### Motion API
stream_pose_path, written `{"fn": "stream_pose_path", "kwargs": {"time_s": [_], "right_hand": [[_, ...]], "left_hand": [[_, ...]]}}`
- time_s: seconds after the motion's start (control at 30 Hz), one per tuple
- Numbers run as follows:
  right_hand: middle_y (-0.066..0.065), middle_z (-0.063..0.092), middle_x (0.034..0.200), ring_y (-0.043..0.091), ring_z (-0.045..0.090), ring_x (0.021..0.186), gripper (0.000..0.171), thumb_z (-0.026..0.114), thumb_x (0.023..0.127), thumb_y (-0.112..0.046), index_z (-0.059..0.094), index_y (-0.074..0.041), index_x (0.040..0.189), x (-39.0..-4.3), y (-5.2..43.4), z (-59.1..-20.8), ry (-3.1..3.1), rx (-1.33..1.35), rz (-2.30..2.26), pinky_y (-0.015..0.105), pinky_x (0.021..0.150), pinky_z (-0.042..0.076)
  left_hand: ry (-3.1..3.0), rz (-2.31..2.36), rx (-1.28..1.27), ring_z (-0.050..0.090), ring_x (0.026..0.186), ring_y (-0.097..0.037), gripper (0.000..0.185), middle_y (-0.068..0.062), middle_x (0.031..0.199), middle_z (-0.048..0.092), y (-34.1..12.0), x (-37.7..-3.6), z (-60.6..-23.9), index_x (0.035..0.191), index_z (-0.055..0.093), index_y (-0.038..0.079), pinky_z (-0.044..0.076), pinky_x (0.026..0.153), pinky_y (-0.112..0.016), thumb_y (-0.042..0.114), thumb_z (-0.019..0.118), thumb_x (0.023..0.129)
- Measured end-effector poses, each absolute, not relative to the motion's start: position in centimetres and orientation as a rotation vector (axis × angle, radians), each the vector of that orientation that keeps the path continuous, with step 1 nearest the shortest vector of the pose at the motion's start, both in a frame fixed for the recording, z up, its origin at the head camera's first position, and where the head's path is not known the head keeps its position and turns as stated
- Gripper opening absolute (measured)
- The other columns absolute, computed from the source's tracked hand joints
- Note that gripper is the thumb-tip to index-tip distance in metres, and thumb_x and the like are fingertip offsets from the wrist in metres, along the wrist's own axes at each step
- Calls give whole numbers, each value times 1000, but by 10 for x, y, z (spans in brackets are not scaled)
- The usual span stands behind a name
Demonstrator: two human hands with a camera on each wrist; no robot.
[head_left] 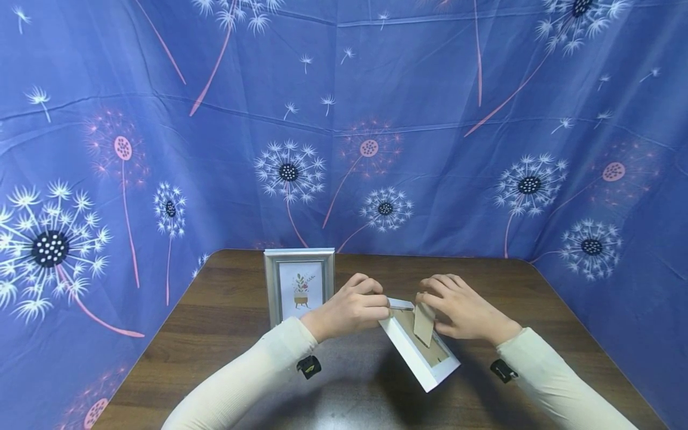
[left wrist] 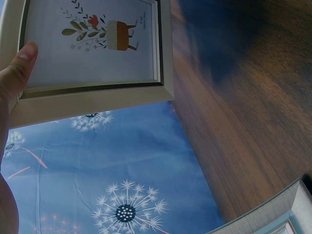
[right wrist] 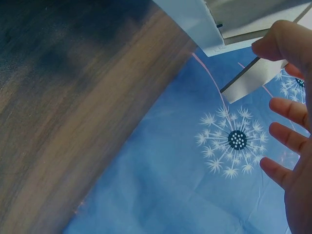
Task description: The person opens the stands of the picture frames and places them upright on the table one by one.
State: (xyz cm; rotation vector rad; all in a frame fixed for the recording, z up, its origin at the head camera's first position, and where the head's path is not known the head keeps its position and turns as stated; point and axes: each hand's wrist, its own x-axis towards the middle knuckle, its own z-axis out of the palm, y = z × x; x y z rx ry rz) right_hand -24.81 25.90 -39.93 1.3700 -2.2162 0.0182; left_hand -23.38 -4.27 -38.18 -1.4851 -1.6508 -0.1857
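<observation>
White rect. picture frame w/ tan back [head_left: 407, 353] held tilted above brown wood-grain table [head_left: 226, 322], both hands on it.
L hand [head_left: 349, 307] grips the frame's far-left end, thumb on front border in L wrist view, beside a potted-plant print [left wrist: 90, 34]; R hand [head_left: 464, 307] pinches the flat beige stand flap [head_left: 423, 325] on the back btwn thumb & index, other fingers spread apart; flap angled out from the back. Silver-grey rect. frame [head_left: 273, 286] w/ similar plant print stands upright on table just behind L hand, lower R part hidden by it. Blue dandelion-print cloth [head_left: 451, 179] hangs in bkgd; sleeves [head_left: 236, 382] off-white, long.
</observation>
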Motion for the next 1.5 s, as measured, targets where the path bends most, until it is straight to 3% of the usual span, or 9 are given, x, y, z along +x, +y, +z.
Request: {"fn": "stream_pose_path", "kwargs": {"time_s": [0.87,1.5], "right_hand": [[15,60,115,37,54,107,54,73,59,-20,62,-13,111,-246,269,-389,-2158,1348,40,53,86,43],[16,61,116,36,54,109,52,73,61,-20,61,-11,111,-242,267,-390,-2187,1335,45,53,90,41]], "left_hand": [[-1662,-167,-1501,54,98,-14,22,12,90,63,-43,-234,-384,86,64,21,41,90,-31,19,84,77],[-1630,-165,-1485,54,99,-15,19,12,91,65,-43,-234,-382,86,65,21,41,89,-32,15,81,77]]}}
